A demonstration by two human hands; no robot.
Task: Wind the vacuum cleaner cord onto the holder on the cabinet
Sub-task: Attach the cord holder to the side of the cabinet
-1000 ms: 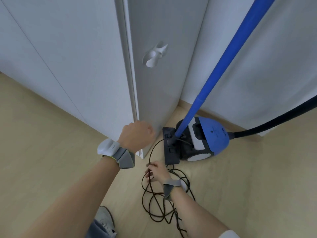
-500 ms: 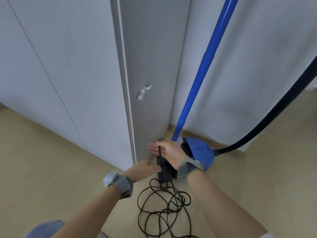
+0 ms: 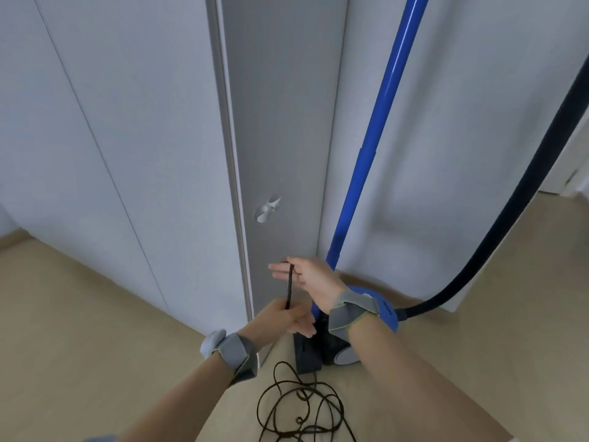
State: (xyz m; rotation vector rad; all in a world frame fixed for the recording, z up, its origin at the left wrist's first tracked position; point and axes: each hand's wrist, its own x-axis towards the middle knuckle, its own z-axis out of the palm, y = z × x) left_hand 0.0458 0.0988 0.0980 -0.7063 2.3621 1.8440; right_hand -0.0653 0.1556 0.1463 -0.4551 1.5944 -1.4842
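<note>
A short stretch of the black cord (image 3: 289,287) runs taut between my two hands in front of the grey cabinet side (image 3: 280,122). My right hand (image 3: 307,277) pinches its upper end with the other fingers spread. Below it, my left hand (image 3: 283,317) grips the lower end. The white cord holder (image 3: 267,208) is fixed to the cabinet side, above my hands and apart from them, with nothing on it. The rest of the cord lies in loose loops (image 3: 299,406) on the floor. The blue vacuum cleaner (image 3: 385,311) stands behind my right wrist.
The blue wand (image 3: 376,138) leans up along the wall corner. A thick black hose (image 3: 510,218) arcs off to the right. The black floor nozzle (image 3: 306,355) stands by the cabinet's foot. White cabinet doors (image 3: 111,106) fill the left, above a wood floor (image 3: 95,330).
My right hand has lifted a cord section from the floor pile up in front of the cabinet. My left hand has come in below and closed on it. My view has tilted upward.
</note>
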